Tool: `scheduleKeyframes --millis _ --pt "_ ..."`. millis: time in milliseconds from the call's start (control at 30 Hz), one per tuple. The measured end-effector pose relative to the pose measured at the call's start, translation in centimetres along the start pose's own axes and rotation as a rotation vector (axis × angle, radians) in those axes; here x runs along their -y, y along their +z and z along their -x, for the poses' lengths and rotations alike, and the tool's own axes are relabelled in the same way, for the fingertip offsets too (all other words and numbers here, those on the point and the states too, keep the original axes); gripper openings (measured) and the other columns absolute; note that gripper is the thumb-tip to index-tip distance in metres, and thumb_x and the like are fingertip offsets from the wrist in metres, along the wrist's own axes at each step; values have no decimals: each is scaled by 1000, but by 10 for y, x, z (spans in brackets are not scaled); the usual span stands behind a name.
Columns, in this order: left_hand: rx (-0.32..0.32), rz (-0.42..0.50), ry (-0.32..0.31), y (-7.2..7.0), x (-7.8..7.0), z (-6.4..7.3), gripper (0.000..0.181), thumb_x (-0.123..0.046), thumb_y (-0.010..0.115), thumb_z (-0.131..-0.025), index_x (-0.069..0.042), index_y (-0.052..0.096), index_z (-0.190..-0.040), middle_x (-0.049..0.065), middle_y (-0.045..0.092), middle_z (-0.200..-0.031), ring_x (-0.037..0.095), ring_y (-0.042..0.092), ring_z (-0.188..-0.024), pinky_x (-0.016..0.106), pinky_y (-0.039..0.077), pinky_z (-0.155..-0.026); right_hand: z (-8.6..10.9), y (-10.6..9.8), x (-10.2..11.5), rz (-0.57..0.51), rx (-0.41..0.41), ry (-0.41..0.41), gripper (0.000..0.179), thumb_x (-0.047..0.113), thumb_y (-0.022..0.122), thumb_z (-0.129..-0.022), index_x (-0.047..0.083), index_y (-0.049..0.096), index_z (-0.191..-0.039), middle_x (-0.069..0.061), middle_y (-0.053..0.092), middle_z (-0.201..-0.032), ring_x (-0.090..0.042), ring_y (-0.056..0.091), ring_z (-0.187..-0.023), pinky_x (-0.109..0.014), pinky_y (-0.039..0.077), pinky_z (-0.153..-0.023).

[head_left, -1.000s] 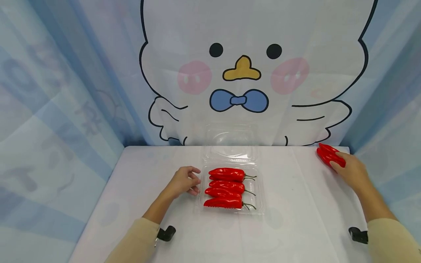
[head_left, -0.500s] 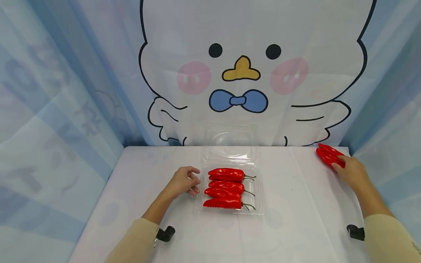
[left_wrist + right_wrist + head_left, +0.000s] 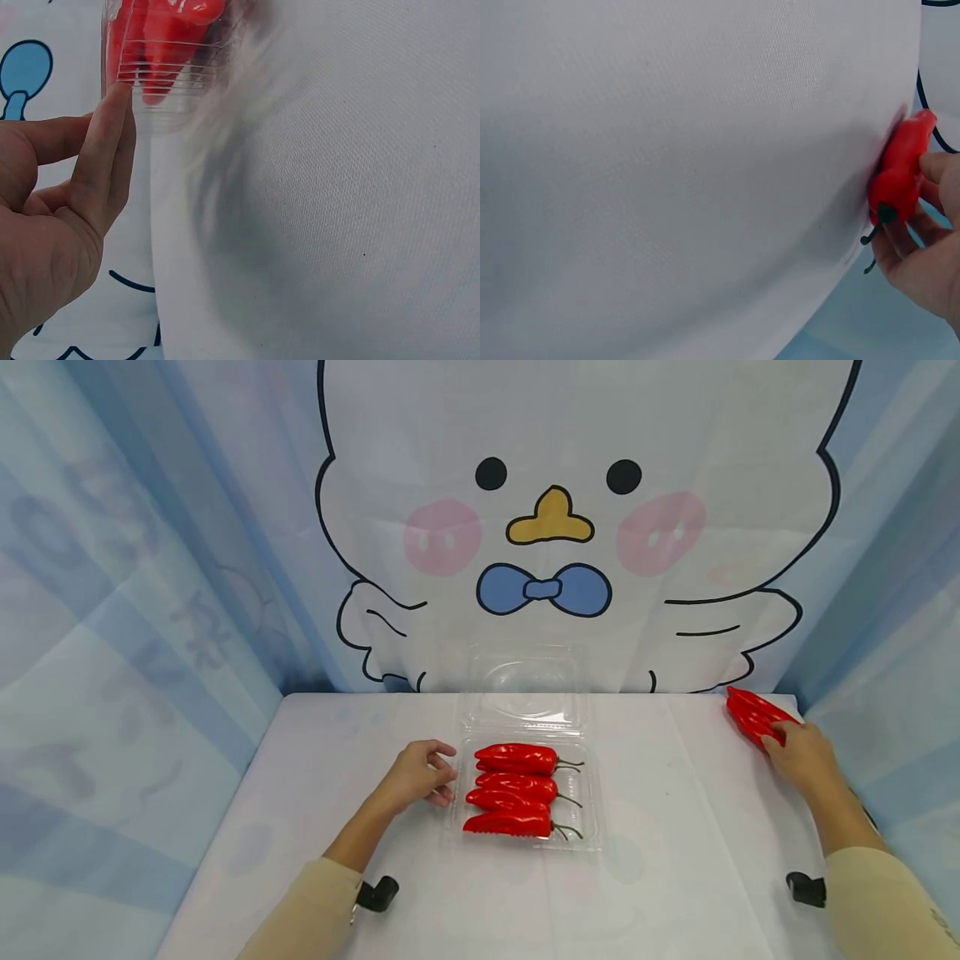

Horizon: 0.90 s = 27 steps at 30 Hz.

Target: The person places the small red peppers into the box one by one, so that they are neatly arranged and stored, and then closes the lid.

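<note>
A clear plastic clamshell box [image 3: 592, 818] lies with its lid raised at the middle of the table, several red chili peppers [image 3: 517, 787] in its base, stems pointing right. At its left side is my left hand [image 3: 420, 772], fingers relaxed, a fingertip right at the box wall [image 3: 169, 82] in the left wrist view. Far off at the back right corner, my right hand [image 3: 806, 756] grips a red chili pepper [image 3: 753, 714], thumb on one side and fingers curled round the other. In the right wrist view, two green stems hang below the red pepper [image 3: 901, 165].
The white-covered table [image 3: 660, 877] ends at the back against a curtain [image 3: 551, 410] printed with a cartoon bird. The table's right edge runs close by my right hand. Black wrist mounts [image 3: 378, 894] stick out from both sleeves.
My right hand has tilted and shifted slightly, and the peppers under it have turned so that they overlap more. My left hand and the box stay where they were.
</note>
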<state>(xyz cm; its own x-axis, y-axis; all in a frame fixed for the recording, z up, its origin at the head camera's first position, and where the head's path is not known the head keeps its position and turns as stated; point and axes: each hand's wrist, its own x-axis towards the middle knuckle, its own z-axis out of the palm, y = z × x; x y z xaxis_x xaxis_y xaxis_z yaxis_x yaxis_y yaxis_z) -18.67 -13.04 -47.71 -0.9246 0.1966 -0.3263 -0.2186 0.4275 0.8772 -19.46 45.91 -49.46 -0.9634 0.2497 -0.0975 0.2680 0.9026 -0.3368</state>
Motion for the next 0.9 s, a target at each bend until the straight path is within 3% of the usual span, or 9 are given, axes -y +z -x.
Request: scheduleKeyframes --millis 300,533,900 --pt "-1 0 5 1 0 0 38 -1 69 -96 2 60 -133 14 66 -93 18 71 -59 32 64 -58 1 2 0 -99 43 35 58 10 62 -98 -17 35 -142 -45 34 -135 -62 35 -120 -73 51 -94" --pt "-4 -5 2 0 0 0 38 -1 69 -96 1 60 -133 14 67 -94 19 71 -60 32 64 -58 3 2 3 -140 100 110 65 16 62 -101 -13 26 -148 -45 30 -142 -63 32 -126 -73 50 -97" --pt "-7 -8 -1 1 1 -1 37 -2 69 -96 1 61 -132 14 67 -95 18 72 -60 32 64 -58 1 12 0 -188 57 83 77 17 68 -98 -11 22 -154 -45 29 -144 -63 32 -126 -75 50 -94"
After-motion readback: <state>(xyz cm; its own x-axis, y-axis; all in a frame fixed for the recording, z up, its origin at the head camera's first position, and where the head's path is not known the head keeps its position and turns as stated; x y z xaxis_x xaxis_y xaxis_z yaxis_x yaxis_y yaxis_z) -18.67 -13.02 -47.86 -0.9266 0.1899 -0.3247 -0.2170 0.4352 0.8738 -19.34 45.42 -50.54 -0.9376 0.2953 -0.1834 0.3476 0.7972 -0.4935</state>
